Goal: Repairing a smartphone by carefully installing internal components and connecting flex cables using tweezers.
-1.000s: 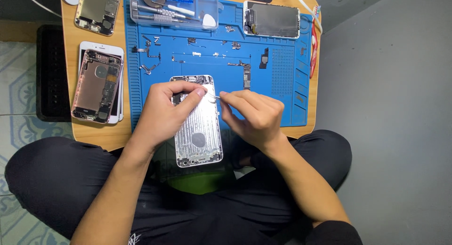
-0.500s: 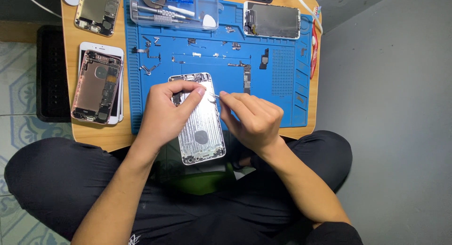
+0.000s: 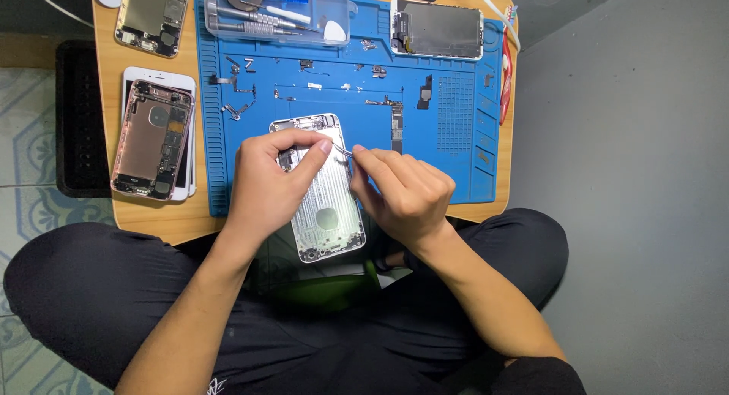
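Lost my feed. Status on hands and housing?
Left hand steadying silver phone housing. Right hand pinching tweezers at its upper edge. Loose parts on blue mat, none obstructing.

Your left hand (image 3: 267, 184) steadies a bare metal phone housing (image 3: 325, 201), silvery with a dull sheen. It lies on a matt blue rubbery mat (image 3: 456, 148) covering the smooth, pale wooden table (image 3: 156, 216). A clear glossy plastic tray (image 3: 277, 14) holds metal tools.

**Where everything sits right now**

Phone shell (image 3: 326, 205) overhangs the mat's (image 3: 448, 159) near edge, hands on either side. Tool tray (image 3: 277, 11) sits far left on the mat, screen (image 3: 438, 29) far right. Two opened phones (image 3: 152, 140) lie left on the table (image 3: 156, 216).
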